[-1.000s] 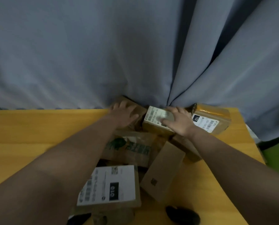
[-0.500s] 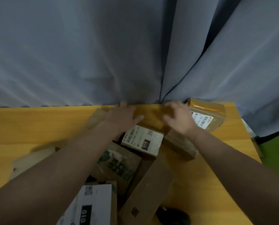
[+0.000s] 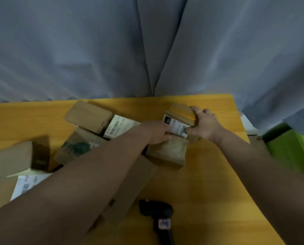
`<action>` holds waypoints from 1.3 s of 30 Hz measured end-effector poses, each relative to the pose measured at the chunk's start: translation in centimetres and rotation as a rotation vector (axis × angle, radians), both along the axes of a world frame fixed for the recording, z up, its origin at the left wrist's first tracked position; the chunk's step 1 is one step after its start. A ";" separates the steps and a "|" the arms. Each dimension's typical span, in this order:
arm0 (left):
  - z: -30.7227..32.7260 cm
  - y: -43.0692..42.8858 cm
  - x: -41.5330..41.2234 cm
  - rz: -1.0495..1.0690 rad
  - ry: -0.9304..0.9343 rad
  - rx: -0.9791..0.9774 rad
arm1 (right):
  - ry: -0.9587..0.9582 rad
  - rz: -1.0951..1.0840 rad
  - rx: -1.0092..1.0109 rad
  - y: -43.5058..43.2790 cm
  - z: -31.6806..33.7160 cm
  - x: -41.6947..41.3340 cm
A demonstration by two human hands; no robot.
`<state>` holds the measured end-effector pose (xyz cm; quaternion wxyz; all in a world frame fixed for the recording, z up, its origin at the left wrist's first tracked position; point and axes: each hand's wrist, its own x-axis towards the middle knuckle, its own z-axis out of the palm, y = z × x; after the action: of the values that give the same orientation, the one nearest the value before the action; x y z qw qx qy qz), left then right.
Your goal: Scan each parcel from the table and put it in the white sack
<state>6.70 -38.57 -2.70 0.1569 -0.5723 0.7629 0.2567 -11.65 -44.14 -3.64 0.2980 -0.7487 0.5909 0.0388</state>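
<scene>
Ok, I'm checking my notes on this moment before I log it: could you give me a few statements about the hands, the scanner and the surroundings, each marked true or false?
The right hand grips the labelled parcel. True.
The left hand holds the scanner. False: the scanner lies untouched on the table; that hand is at the labelled parcel.
The white sack is in view. False: none shows.
A grey curtain hangs behind the table. True.

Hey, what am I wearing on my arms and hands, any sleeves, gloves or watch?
Nothing shows. The left forearm and right forearm are bare to the picture's edge: no sleeves. The left hand and right hand wear no gloves; no watch or ring visible, though blur could hide a thin one.
</scene>
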 end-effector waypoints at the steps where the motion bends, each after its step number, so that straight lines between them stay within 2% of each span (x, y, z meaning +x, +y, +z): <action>1: 0.2 1.1 0.0 -0.025 -0.012 -0.024 | 0.007 0.022 0.015 1.2 0.0 -0.1; 5: 1.6 4.8 0.0 0.018 0.010 -0.313 | 0.021 0.056 -0.013 5.3 0.6 -1.1; 7: 3.0 6.2 0.0 0.074 0.096 -0.485 | -0.003 0.035 -0.223 6.7 1.9 -1.5; 10: 5.7 8.1 0.2 0.112 0.142 -0.685 | -0.168 0.003 -0.503 8.4 5.3 -1.3; 14: 9.4 10.9 1.3 0.073 0.047 -0.811 | -0.360 0.130 -0.593 11.8 9.4 0.4; 17: 11.9 13.9 2.9 0.105 0.059 -0.749 | -0.544 0.218 -0.595 15.2 10.6 1.8; 19: 12.7 16.7 4.0 0.211 0.149 -0.710 | -0.702 0.119 -0.630 18.0 9.5 2.5; 21: 12.6 19.9 5.2 0.401 0.310 -0.651 | -0.816 -0.152 -0.533 21.1 7.1 2.9; 22: 12.3 21.6 5.7 0.506 0.408 -0.616 | -0.792 -0.296 -0.443 22.6 5.5 2.9; 24: 11.5 24.8 6.5 0.666 0.607 -0.556 | -0.556 -0.490 -0.176 25.6 2.1 2.5; 26: 10.9 28.3 6.8 0.777 0.801 -0.467 | -0.322 -0.554 0.159 29.1 -0.9 2.5; 27: 10.6 30.1 6.8 0.825 0.901 -0.414 | -0.282 -0.586 0.273 30.6 -1.8 2.7; 28: 10.2 31.8 6.7 0.870 0.982 -0.373 | -0.290 -0.595 0.310 31.8 -3.0 2.8; 32: 8.1 37.7 6.9 1.028 1.155 -0.315 | -0.239 -0.584 0.171 33.8 -5.1 3.7; 34: 6.4 39.8 7.1 1.039 1.166 -0.267 | -0.361 -0.635 0.159 34.1 -4.5 4.0; 36: 4.6 41.1 7.0 1.022 1.192 -0.233 | -0.608 -0.689 0.247 34.2 -3.8 3.8; 39: 1.6 41.8 6.2 1.065 1.201 -0.227 | -0.853 -0.632 0.367 35.0 -3.2 3.2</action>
<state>12.90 3.20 -1.11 -0.4817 -0.6354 0.3636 0.4816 -8.49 -9.18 -6.85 0.6331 -0.4206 0.5972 -0.2563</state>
